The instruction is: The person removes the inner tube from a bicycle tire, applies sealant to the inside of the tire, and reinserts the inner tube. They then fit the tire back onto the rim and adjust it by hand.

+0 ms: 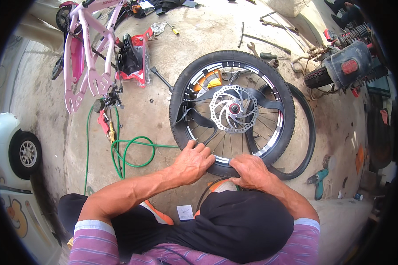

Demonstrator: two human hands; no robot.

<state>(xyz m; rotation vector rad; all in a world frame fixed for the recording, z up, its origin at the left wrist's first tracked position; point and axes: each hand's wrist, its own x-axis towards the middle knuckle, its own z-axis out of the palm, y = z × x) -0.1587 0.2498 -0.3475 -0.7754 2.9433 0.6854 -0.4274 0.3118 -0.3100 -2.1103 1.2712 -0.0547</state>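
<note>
A bicycle wheel lies flat in front of me, its black tyre (pixel 289 112) around a black-and-white rim and a silver disc brake rotor (pixel 218 115) at the hub. My left hand (pixel 193 162) is closed over the tyre's near left edge, fingers curled toward the rim. My right hand (pixel 252 169) grips the near edge a little further right, its thumb at the rim and its other fingers partly hidden. Limp black rubber, seemingly a flat inner tube (pixel 200 119), loops across the spokes. A second black rubber ring (pixel 313 128) lies partly under the wheel.
A pink bicycle frame (pixel 92 66) stands at the far left, near a green hose (pixel 139 164). Wrenches (pixel 252 47) and screwdrivers (pixel 267 56) lie beyond the wheel. A teal power drill (pixel 319 183) is at the right. A small motorbike (pixel 336 62) stands far right, a white vehicle (pixel 4 132) far left.
</note>
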